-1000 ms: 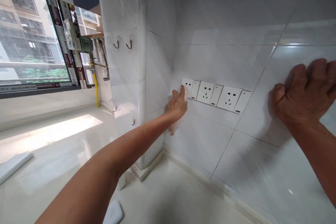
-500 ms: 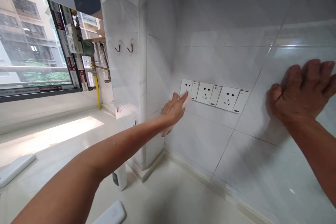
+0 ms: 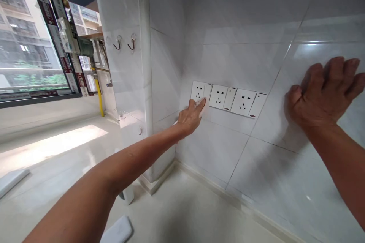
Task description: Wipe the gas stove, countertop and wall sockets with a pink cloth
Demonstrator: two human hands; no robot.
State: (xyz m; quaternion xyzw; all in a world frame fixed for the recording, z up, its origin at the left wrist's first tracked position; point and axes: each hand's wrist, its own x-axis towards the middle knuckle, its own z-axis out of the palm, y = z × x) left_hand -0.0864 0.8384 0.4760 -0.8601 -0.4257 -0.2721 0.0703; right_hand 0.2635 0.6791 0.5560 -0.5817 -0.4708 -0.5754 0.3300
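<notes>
My left hand (image 3: 190,117) reaches across to the tiled wall. Its fingers press a thin white wipe (image 3: 202,111) against the lower part of the leftmost socket (image 3: 199,88), by its switch. Most of the wipe is hidden under the hand. To the right along the same row sit a middle socket (image 3: 218,98) and a right socket (image 3: 243,103), each white with a switch beside it. Farther right, my right hand (image 3: 325,95) leans on the wall tiles, fingers spread, holding nothing.
Metal hooks (image 3: 131,44) are stuck on the tiled pillar (image 3: 122,72). A yellow pipe (image 3: 99,98) runs down by the window (image 3: 31,53). On the pale counter (image 3: 171,201) are a white rounded object (image 3: 119,231), a partly hidden white container (image 3: 129,194) and a flat white piece (image 3: 13,181).
My left fingers have slid right, from the leftmost socket's holes to its switch. My right hand stays on the wall. The whole view has shifted slightly.
</notes>
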